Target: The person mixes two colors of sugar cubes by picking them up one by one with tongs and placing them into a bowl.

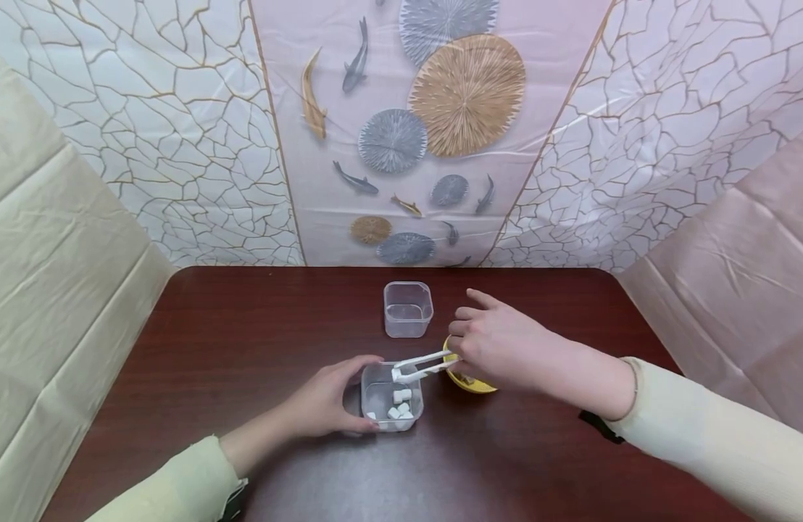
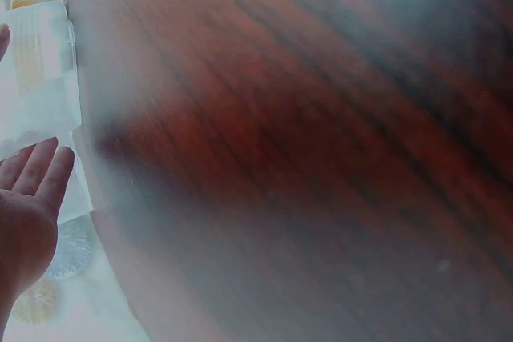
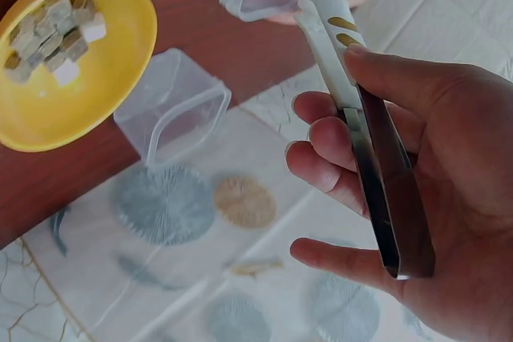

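Note:
My right hand (image 1: 496,341) holds a pair of tongs (image 3: 385,190) with white tips and a dark metal rear part. In the head view the tips meet around a small white cube (image 1: 396,374) above a clear plastic container (image 1: 367,400). Several white cubes (image 1: 401,396) lie inside that container. My left hand (image 1: 323,399) holds the container from its left side, thumb at the near wall and fingers at the far wall. Below my right hand, a yellow bowl (image 3: 132,46) contains several white and brownish cubes (image 3: 56,34); the hand partly covers it in the head view.
A second clear plastic container (image 1: 408,310) stands behind the first one. The dark wooden table (image 1: 245,326) ends at a patterned cloth backdrop (image 1: 336,210), with light cloth panels on the left and right.

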`<state>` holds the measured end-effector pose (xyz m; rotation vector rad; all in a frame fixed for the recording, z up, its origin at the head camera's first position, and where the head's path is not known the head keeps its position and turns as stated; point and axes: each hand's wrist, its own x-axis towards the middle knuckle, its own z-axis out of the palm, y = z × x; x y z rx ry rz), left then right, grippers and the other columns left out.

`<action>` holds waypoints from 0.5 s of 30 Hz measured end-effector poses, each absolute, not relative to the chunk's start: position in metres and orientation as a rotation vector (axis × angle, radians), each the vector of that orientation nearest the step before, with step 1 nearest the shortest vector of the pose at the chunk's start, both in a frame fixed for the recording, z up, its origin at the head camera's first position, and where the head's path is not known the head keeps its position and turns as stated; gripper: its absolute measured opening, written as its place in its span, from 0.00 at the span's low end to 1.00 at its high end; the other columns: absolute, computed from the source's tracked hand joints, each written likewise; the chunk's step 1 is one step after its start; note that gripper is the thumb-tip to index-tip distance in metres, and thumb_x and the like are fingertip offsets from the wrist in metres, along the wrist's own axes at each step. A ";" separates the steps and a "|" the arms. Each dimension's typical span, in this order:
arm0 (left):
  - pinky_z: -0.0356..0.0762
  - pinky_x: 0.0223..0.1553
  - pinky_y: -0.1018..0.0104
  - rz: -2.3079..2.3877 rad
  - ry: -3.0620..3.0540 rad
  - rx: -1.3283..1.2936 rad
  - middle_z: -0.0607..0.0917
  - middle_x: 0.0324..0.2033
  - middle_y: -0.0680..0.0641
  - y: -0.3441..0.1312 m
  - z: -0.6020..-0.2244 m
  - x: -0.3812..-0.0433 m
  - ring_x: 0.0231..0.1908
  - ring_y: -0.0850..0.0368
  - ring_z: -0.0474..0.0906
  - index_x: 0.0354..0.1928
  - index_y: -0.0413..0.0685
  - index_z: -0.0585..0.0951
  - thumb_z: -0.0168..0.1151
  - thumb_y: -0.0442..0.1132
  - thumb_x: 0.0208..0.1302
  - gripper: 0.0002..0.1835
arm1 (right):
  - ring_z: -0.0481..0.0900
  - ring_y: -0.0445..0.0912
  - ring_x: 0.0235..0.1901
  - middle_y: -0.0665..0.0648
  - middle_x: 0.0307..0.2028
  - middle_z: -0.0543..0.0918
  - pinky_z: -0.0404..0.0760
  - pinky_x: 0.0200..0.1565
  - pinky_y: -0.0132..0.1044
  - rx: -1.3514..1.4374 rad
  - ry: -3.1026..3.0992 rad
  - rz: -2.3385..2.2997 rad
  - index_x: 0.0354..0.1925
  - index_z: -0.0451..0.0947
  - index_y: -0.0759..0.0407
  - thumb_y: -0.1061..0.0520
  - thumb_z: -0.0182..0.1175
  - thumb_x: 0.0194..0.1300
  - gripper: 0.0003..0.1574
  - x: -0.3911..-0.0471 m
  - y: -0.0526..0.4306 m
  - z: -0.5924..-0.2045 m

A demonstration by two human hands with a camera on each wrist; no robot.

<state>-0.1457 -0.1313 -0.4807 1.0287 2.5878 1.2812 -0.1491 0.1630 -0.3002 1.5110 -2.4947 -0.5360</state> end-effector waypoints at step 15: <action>0.78 0.69 0.47 1.308 2.562 1.005 0.86 0.62 0.47 -0.130 -0.481 -0.144 0.64 0.49 0.83 0.73 0.45 0.74 0.90 0.45 0.44 0.52 | 0.82 0.51 0.44 0.45 0.32 0.83 0.77 0.65 0.68 1.313 -2.673 -0.457 0.32 0.83 0.49 0.48 0.75 0.65 0.11 -0.153 0.224 -0.292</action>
